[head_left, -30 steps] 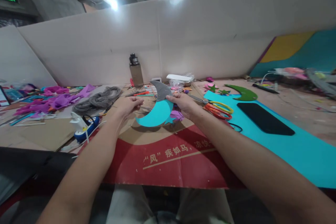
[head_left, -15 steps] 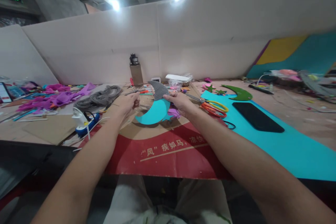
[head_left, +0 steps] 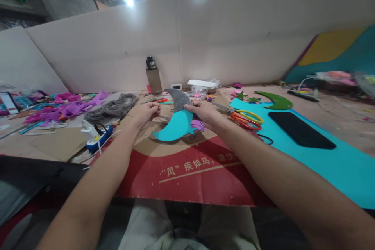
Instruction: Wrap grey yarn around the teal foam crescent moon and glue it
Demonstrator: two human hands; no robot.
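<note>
My right hand (head_left: 202, 113) grips a crescent-shaped cutout (head_left: 175, 124) at its middle; the lower part is cyan and the upper tip is grey. The crescent is held just above a red and tan cardboard sheet (head_left: 187, 164). My left hand (head_left: 145, 113) is closed in a pinch to the left of the crescent, near its grey tip; what it pinches is too small to make out. A purple scrap (head_left: 198, 125) lies under my right hand.
Orange and yellow scissors (head_left: 244, 119) lie right of my right hand on a large cyan sheet (head_left: 331, 164) with a black pad (head_left: 300, 134) and a green crescent (head_left: 275, 101). A glue gun (head_left: 92, 134), grey cord coil (head_left: 113, 106), purple scraps (head_left: 58, 109) and a bottle (head_left: 153, 75) stand left and behind.
Both hands keep holding the crescent in nearly the same place; my left hand's pinch has shifted slightly along the grey tip. The view has swung a little.
</note>
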